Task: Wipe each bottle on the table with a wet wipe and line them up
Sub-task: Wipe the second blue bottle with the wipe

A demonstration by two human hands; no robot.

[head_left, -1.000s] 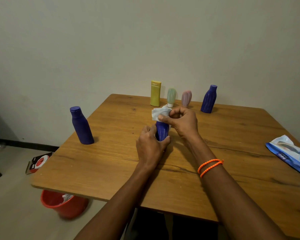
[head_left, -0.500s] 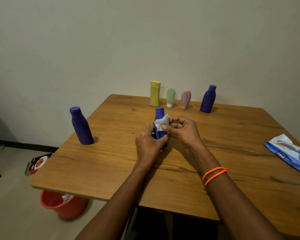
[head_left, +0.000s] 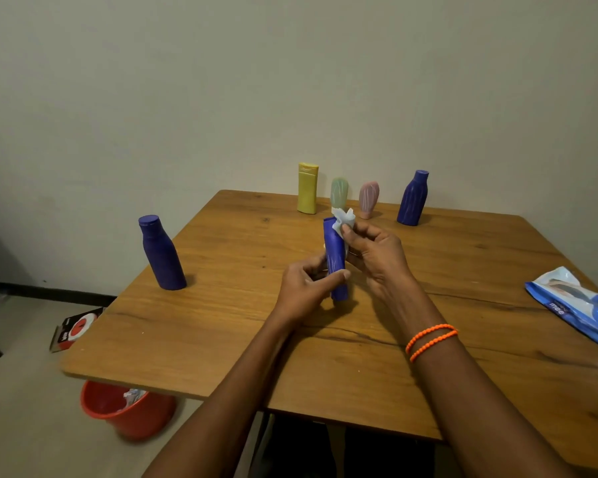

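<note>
It looked like a plain room in a home. A wooden counter [head_left: 221, 322] stood pushed against a bare, pale painted wall [head_left: 290, 81] with a dark skirting strip [head_left: 49, 293] along its foot. Toiletry-type plastic bottles, among them a yellow bottle [head_left: 307, 188] and a blue bottle [head_left: 161, 253], stood on the counter, and a blue pack of wipes [head_left: 580, 305] lay at its right edge. On the light floor [head_left: 21, 408] sat an orange bucket [head_left: 125, 410] holding scraps, and a small printed carton [head_left: 76, 327] lay nearby.

Head view, down over table [head_left: 221, 332]
</note>
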